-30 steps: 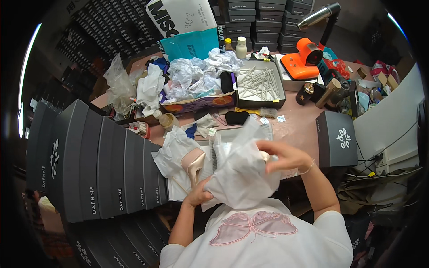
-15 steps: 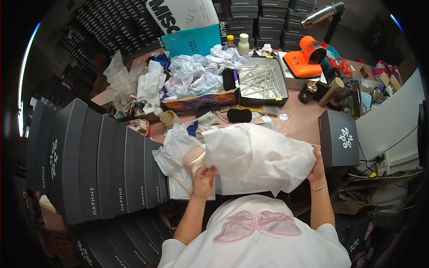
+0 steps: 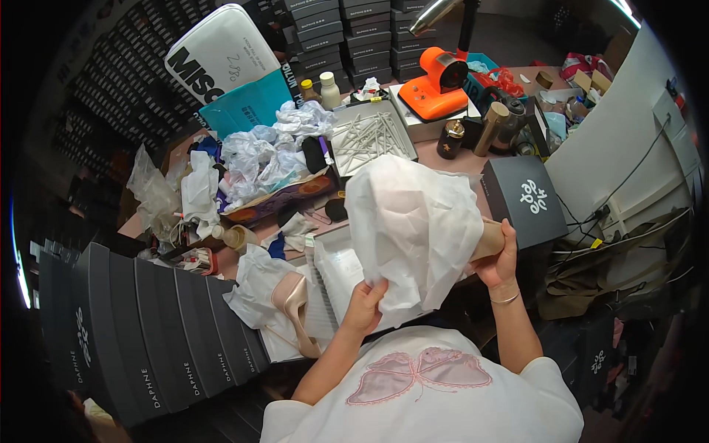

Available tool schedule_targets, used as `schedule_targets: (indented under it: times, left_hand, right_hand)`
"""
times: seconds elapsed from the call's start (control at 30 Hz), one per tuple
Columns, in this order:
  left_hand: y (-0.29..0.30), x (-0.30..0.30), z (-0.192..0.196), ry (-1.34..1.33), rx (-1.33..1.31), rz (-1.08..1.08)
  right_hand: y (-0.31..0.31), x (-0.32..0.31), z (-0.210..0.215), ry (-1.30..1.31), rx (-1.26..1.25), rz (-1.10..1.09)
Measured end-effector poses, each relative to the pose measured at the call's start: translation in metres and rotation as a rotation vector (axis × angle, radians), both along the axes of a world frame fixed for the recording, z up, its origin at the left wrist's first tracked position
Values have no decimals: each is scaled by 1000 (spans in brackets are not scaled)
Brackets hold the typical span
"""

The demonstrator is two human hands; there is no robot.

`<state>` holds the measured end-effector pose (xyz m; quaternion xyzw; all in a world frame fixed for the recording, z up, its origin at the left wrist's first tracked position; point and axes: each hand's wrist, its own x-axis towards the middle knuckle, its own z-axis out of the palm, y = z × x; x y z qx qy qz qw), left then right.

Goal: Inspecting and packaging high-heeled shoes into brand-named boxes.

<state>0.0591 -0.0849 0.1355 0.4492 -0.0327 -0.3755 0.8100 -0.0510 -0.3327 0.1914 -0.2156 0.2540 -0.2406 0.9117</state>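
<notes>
My left hand (image 3: 363, 305) pinches the lower left edge of a large white tissue paper sheet (image 3: 413, 229). At the sheet's right side, my right hand (image 3: 498, 258) is closed round the end of a beige shoe (image 3: 487, 242), most of which is hidden under the paper. A satin beige high-heeled shoe (image 3: 295, 301) lies to the left of my left hand, its front against crumpled white tissue paper (image 3: 257, 286). Beneath my hands is an open shoe box with a white inside (image 3: 336, 267), partly covered by the sheet.
Dark shoe boxes (image 3: 159, 332) stand in a row at the left; another dark box (image 3: 528, 199) is at the right. Behind are a carton of crumpled plastic (image 3: 266, 159), a tray of white sticks (image 3: 373, 136), an orange device (image 3: 434, 85) and bottles (image 3: 329, 90).
The view has turned to the right. The tissue sheet is now draped over a shoe whose beige end shows in my right hand. My left hand has moved away from the other shoe.
</notes>
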Motion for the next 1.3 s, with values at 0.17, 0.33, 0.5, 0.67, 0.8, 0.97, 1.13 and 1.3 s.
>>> schedule_targets:
  times: [0.17, 0.33, 0.5, 0.67, 0.8, 0.97, 1.13, 1.3]
  left_hand:
    - [66, 69, 40, -134, -2, 493]
    - [54, 53, 42, -1109, 1081, -236]
    - [14, 8, -95, -1048, 738, -657]
    - [3, -12, -75, 15, -169, -64]
    - [-11, -2, -14, 564, -520, 256]
    - [20, -18, -25, 0, -52, 281]
    - [34, -5, -13, -211, 190, 411]
    - [72, 21, 5, 418, -209, 298]
  right_hand:
    - [-52, -30, -2, 136, -485, 33]
    - [-40, -25, -5, 324, -973, 56]
    - [6, 5, 13, 204, -1081, -14]
    - [64, -2, -16, 3, -794, 134]
    - [100, 0, -34, -63, -837, 655]
    - [111, 34, -35, 126, -1404, 833]
    - [109, 58, -42, 155, -1677, 949]
    - [37, 137, -20, 368, -2314, 655]
